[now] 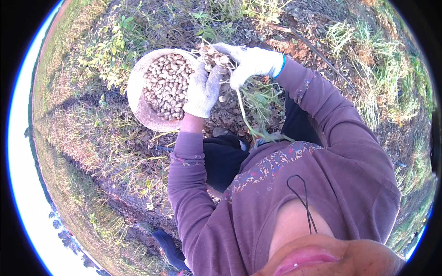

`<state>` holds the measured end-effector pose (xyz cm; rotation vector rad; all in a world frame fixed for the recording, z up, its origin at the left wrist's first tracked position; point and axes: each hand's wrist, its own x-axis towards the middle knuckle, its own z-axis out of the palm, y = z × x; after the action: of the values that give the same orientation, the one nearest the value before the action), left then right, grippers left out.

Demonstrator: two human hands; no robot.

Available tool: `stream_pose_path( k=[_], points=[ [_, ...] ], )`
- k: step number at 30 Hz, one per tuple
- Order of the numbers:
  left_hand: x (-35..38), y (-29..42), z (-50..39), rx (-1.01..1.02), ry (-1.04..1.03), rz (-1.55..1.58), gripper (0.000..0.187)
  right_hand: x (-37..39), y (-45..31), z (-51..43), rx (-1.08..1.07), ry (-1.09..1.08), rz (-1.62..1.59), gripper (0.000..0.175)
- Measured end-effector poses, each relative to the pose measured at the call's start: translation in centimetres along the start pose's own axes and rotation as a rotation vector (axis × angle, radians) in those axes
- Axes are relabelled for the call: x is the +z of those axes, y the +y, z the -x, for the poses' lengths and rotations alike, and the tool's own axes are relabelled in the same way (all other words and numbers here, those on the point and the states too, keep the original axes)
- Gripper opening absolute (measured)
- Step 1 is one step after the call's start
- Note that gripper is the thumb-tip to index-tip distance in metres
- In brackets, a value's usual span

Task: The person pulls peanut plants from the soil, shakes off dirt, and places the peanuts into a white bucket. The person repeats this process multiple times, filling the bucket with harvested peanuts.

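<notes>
My left hand point(202, 88), in a white knit glove, is at the right rim of a whitish bucket point(138, 114). Its thumb and fingers close around pods in a cluster of peanut pods and roots point(215, 57). From the other side, my right hand point(253, 63), gloved alike with a blue cuff edge, grips the same peanut plant. The plant's pale stem point(241, 107) hangs from below that hand towards my lap and ends in green leaves. Many loose peanuts point(169, 86) lie inside the bucket. The fingertips are partly hidden by the roots.
Pulled green plants point(262, 100) lie on the soil between the hands and my legs. Leafy plants point(114, 48) grow beyond the bucket. A thin dark stick point(321, 53) lies at the upper right. At the lower left, a dark-blue-clothed limb point(169, 246) shows beside my left arm.
</notes>
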<state>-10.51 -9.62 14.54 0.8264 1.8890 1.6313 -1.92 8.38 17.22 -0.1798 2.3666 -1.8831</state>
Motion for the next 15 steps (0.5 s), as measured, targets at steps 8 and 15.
stream_pose_path(
  k=[8, 15],
  points=[
    [-0.8, 1.9, 0.2, 0.036, 0.018, -0.679, 0.033, 2.3, 2.3, 0.0, 0.086, 0.233, 0.315, 0.104],
    [-1.3, 3.3, 0.7, 0.050, 0.021, -0.918, 0.037, 2.0, 0.2, 0.2, 0.091, 0.305, 0.414, 0.089]
  ],
)
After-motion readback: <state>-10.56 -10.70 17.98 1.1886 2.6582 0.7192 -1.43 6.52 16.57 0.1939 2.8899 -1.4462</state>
